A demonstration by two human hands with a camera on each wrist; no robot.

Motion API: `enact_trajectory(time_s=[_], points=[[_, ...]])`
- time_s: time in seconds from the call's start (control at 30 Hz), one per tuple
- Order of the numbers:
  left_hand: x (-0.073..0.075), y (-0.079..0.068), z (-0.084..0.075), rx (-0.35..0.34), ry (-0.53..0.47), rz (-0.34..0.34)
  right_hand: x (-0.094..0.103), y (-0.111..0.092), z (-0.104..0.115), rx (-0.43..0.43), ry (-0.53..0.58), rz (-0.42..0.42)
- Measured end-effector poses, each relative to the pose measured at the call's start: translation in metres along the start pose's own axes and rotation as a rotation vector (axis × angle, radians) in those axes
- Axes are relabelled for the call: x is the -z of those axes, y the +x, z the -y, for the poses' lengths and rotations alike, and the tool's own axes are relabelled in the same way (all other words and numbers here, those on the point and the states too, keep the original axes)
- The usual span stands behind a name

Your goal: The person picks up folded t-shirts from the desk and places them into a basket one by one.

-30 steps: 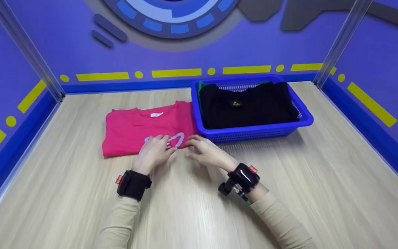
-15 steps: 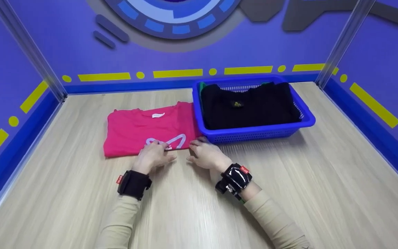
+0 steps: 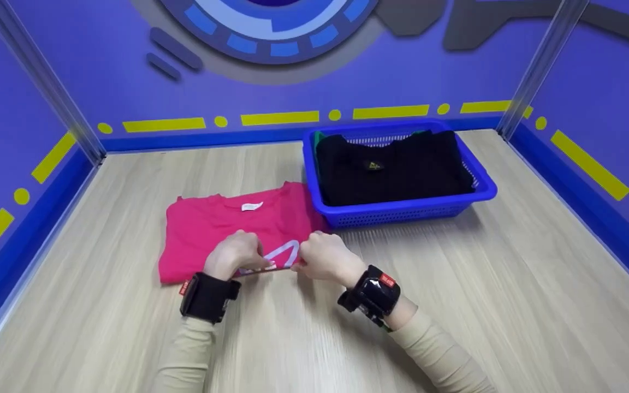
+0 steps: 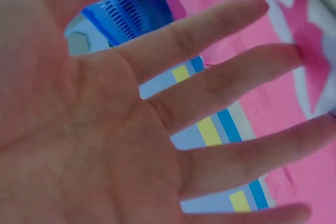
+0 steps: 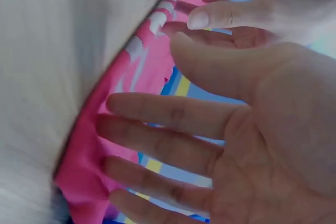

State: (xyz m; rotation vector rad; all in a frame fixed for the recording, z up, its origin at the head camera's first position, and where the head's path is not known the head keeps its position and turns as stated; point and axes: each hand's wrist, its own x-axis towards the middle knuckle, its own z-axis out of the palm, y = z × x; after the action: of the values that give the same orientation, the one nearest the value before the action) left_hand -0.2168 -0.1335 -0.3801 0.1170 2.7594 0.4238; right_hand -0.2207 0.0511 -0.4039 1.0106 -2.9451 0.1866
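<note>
Purple-blue wall panels (image 3: pixel 445 71) with yellow dashes and dots stand around a pale wood-grain table (image 3: pixel 555 305). A blue slotted basket (image 3: pixel 402 202) sits toward the back of it, right of centre. Just beside the basket's left side, and nearer the person, the folded pink shirt (image 3: pixel 200 232) lies flat on the table, neckline away from the person. In the basket rests a folded black garment (image 3: pixel 418 172), with a bit of green cloth (image 3: pixel 319 137) showing at its edge. Two beige sleeves (image 3: pixel 186 355) reach in from below. The left hand (image 3: pixel 236 252) and right hand (image 3: pixel 328 257) are at the shirt's near edge, a little apart; in the wrist views the fingers of both are spread and nearly straight, tips touching the cloth rather than wrapped round it (the head view hides most of them). Black straps (image 3: pixel 208 297) circle both wrists. A pale looped print (image 3: pixel 294 251) shows between the hands, and a small white label (image 3: pixel 251 207) marks the shirt's neck.
</note>
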Motion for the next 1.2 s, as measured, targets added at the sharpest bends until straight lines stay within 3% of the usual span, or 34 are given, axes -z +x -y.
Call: enact_trajectory(time_s=[0.1,0.17,0.23,0.37,0.47,0.73,0.93,1.2], points=[[-0.002,0.003,0.003,0.057,-0.004,-0.047,-0.010,0.006,-0.007,0.059,0.030,-0.138],[-0.005,0.009,0.007,0.099,-0.023,-0.058,-0.018,0.009,-0.013,0.062,0.047,-0.185],[-0.008,0.014,0.012,0.138,-0.059,-0.024,-0.023,0.010,-0.019,0.031,0.064,-0.154],[-0.012,0.021,0.021,0.191,-0.131,0.070,-0.023,0.010,-0.026,-0.073,0.101,0.038],[-0.012,0.021,0.026,0.197,-0.122,0.117,-0.020,0.010,-0.026,-0.084,0.082,0.093],[-0.008,0.014,0.023,0.161,-0.041,0.115,-0.012,0.005,-0.017,-0.055,-0.050,0.081],[-0.006,0.008,0.017,0.182,-0.018,0.138,-0.004,-0.003,-0.007,-0.042,-0.116,0.078],[-0.002,0.003,0.015,0.212,-0.034,0.175,0.003,-0.005,-0.002,-0.063,-0.063,0.111]])
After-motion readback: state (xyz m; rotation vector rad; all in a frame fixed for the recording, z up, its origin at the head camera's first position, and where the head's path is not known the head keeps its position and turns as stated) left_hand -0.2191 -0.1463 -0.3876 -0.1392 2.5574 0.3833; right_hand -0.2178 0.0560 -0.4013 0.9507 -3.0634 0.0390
